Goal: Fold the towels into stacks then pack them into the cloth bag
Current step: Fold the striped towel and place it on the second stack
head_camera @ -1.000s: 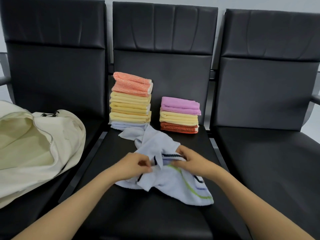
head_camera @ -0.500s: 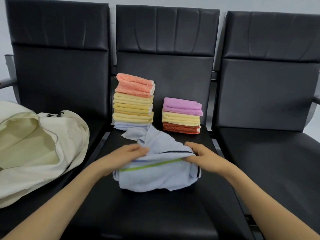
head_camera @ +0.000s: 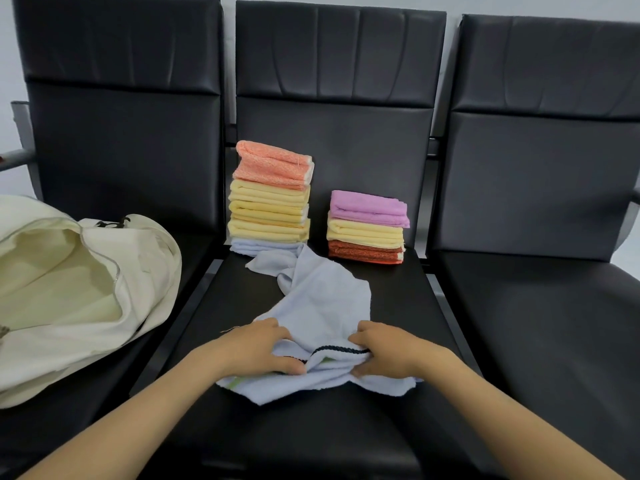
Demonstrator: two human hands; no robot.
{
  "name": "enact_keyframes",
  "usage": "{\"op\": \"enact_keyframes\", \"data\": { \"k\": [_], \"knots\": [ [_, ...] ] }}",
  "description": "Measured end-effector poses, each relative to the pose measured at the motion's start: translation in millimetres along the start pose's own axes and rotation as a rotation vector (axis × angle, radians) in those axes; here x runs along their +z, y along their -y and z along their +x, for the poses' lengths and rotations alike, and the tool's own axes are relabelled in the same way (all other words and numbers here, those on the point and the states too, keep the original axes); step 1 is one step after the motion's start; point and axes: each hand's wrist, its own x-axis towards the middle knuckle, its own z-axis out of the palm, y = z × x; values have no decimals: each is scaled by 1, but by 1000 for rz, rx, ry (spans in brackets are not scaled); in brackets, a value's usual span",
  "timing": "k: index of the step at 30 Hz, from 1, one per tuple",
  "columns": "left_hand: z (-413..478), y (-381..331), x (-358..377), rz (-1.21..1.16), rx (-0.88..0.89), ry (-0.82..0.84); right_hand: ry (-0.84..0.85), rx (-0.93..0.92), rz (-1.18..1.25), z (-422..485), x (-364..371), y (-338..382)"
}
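Observation:
A loose pale blue towel (head_camera: 322, 306) with a dark stripe lies crumpled on the middle seat. My left hand (head_camera: 256, 351) and my right hand (head_camera: 384, 351) both pinch its near folds, close together. Behind it stands a tall stack (head_camera: 270, 199) of folded towels, orange on top, yellow below, pale blue at the bottom. To the right is a shorter stack (head_camera: 367, 226): purple, yellow, rust red. The cream cloth bag (head_camera: 79, 289) lies on the left seat with its mouth open.
Three black padded seats stand in a row; the right seat (head_camera: 540, 323) holds nothing. A gap with a metal bar (head_camera: 194, 292) separates the left and middle seats. A grey armrest (head_camera: 17, 157) sticks out at far left.
The towel has been drawn toward me and spread backward, its far part now reaching the tall stack. Both hands moved nearer to me and gripped the towel's near folds.

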Motion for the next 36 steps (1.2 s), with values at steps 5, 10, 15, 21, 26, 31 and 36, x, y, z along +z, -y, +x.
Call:
{"op": "enact_keyframes", "data": {
  "k": [5,10,15,21,26,31,36],
  "knots": [
    [3,-3,9,161,89,-88,-132,-13,243,-1,-5,-1],
    [18,-4,12,-122,103,-172,-289,47,662,6,-9,2],
    [14,-11,-11,-621,65,-344,-232,85,710,-3,-28,2],
    [6,-25,-35,-840,167,-340,-358,276,-208,-3,-41,-5],
    [-1,-28,-52,-478,170,-182,-1077,-129,-372,-10,-59,-19],
    [11,-15,-28,-7,74,-96,-225,-65,234,-18,-38,-17],
    [18,-15,-2,-110,143,-10,90,164,80,-10,-15,-25]
  ]
}}
